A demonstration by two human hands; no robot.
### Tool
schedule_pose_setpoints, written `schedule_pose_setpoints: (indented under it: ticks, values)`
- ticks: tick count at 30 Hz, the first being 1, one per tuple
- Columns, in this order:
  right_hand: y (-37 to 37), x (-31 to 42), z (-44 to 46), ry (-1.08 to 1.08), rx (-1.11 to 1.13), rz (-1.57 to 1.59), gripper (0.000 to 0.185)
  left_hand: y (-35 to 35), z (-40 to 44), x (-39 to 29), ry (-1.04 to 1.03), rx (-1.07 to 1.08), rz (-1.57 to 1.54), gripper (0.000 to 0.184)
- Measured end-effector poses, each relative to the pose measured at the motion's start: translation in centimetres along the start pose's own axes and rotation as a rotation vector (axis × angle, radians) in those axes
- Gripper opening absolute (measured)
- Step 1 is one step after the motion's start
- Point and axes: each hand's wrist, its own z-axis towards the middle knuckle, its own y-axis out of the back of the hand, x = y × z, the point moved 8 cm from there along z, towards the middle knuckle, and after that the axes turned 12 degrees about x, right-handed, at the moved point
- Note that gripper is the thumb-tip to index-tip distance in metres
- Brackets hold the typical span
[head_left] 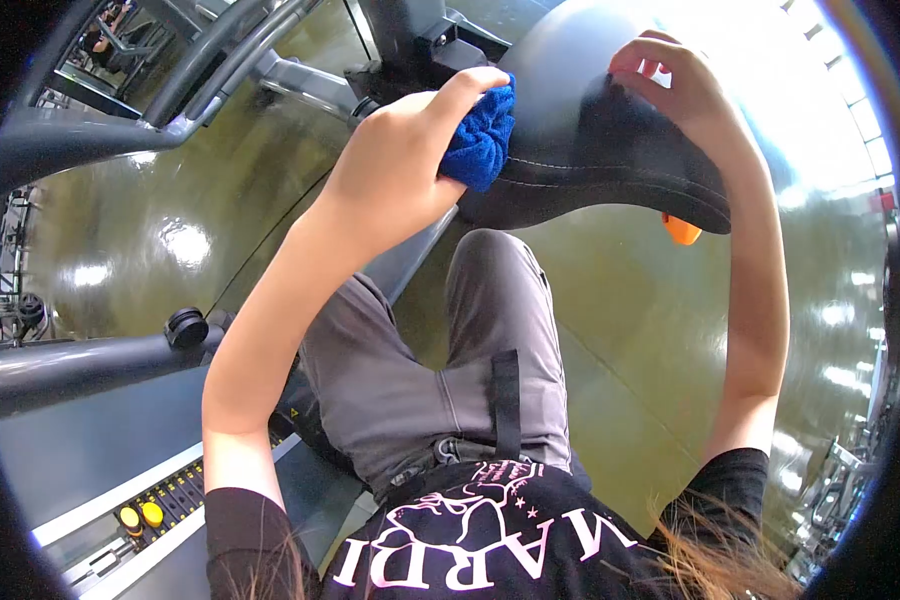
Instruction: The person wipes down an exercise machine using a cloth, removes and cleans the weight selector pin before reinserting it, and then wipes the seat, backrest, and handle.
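A bunched blue cloth [482, 138] is held in my left hand [395, 165], at the left end of a black padded seat [595, 150] with white stitching. My right hand [675, 82] is over the right part of the same pad, its thumb and fingertips brought close together at the pad's upper surface. Whether anything small is between those fingertips cannot be made out. Below the pad's right edge an orange knob or handle [682, 229] sticks out.
A weight stack with yellow knobs [152, 514] stands at the lower left. Grey machine tubes [80, 140] run along the upper left, and a thick bar [80, 370] with a black round cap [185, 327] lies left of my arm. The floor [630, 330] is shiny.
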Motion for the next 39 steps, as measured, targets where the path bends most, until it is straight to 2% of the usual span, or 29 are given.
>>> schedule_pose_setpoints:
  ticks: [3,6,9,12,16,17,20,24,33,36,37,39]
  values:
    - [0.0,0.1,0.1,0.03,-0.029,-0.078,0.006,-0.1,0.2,-0.1,-0.029,-0.011,0.038,0.057]
    - [0.3,0.5,-0.2,-0.008,-0.061,-0.079,0.007,0.1,0.1,-0.3,-0.031,-0.006,0.031,0.057]
    - [1.2,-1.4,-1.8,0.059,-0.122,-0.011,0.007,0.1,0.1,-0.5,-0.064,-0.022,0.044,0.056]
    - [1.7,-2.9,-4.5,-0.101,-0.064,0.144,0.005,0.0,0.1,-0.2,-0.012,0.001,0.023,0.057]
    - [1.4,-3.4,-9.1,-0.323,-0.036,0.544,0.015,0.2,0.2,-0.9,-0.103,-0.056,0.045,0.056]
    - [1.8,-3.0,-10.2,-0.376,-0.024,0.531,0.018,0.2,0.2,-1.0,-0.109,-0.058,0.05,0.056]
    - [1.2,-4.3,-13.0,-0.456,0.021,0.722,0.017,0.1,0.4,-1.2,-0.047,-0.035,0.055,0.056]
    - [1.2,-4.6,-14.8,-0.42,0.022,0.8,0.017,-0.1,0.5,-1.4,-0.019,-0.017,0.043,0.057]
    - [0.0,-4.5,-16.1,-0.441,0.073,0.801,0.014,0.0,0.6,-1.7,-0.009,-0.015,0.12,0.059]
    - [-2.0,-6.0,-18.3,-0.545,0.292,0.579,0.014,-0.2,0.6,-1.3,0.04,0.005,0.041,0.059]
    - [-2.8,-6.4,-19.2,-0.496,0.337,0.476,0.008,-0.3,0.5,-1.4,0.042,0.004,0.051,0.059]
    - [-6.0,-8.0,-22.1,-0.559,0.462,0.297,0.016,-0.4,0.6,-1.3,0.044,-0.004,0.077,0.059]
